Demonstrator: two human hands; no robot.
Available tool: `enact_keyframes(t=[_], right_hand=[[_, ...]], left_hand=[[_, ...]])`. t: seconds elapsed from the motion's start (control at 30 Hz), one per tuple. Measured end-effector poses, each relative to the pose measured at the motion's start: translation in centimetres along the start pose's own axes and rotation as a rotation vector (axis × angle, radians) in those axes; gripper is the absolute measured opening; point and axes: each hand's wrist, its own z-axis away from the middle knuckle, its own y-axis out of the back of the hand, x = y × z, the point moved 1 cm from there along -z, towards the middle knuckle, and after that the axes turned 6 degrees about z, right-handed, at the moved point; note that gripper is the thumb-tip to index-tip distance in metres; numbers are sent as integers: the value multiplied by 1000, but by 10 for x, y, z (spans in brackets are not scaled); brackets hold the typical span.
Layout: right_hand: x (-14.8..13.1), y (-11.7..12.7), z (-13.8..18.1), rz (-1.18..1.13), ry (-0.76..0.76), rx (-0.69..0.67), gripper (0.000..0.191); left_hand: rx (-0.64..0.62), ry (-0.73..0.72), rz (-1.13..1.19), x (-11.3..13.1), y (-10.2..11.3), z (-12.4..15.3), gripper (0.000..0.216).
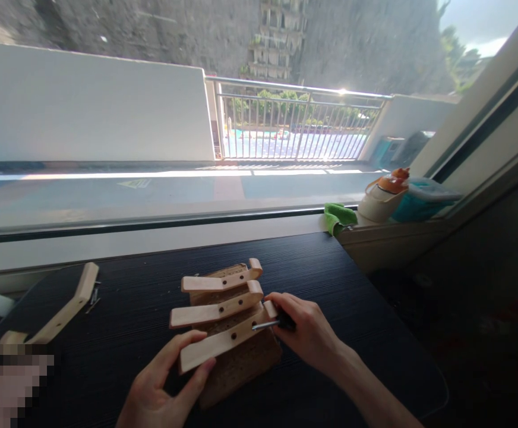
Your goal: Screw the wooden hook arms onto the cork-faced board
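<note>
Three curved pale wooden hooks lie side by side across a rough brown wooden board (245, 364). My left hand (158, 380) pinches the flat end of the nearest hook (209, 349) between thumb and fingers. In my right hand (310, 333) is a screwdriver (267, 325) with a dark handle, mostly covered by the fingers. Its metal tip is at the upper of two dark holes in that hook; a screw there cannot be made out. Just beyond are the middle hook (194, 315) and the far hook (203, 284), each with two dark holes.
Another wooden hook (65, 309) lies on the black table (138, 297) at the left, with several small screws (93, 300) beside it. A green cloth (339, 217), a bottle (377, 199) and a teal container (422, 202) stand along the windowsill. Pixelation covers the lower left corner.
</note>
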Motion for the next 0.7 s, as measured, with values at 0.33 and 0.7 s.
enact_keyframes(t=[0.33, 0.7], right_hand=[[-12, 11, -24, -25, 70, 68, 39], [-12, 25, -25, 65, 90, 106, 38]], left_hand=[[1, 211, -24, 1, 15, -18, 35], [-3, 148, -50, 15, 12, -22, 36]])
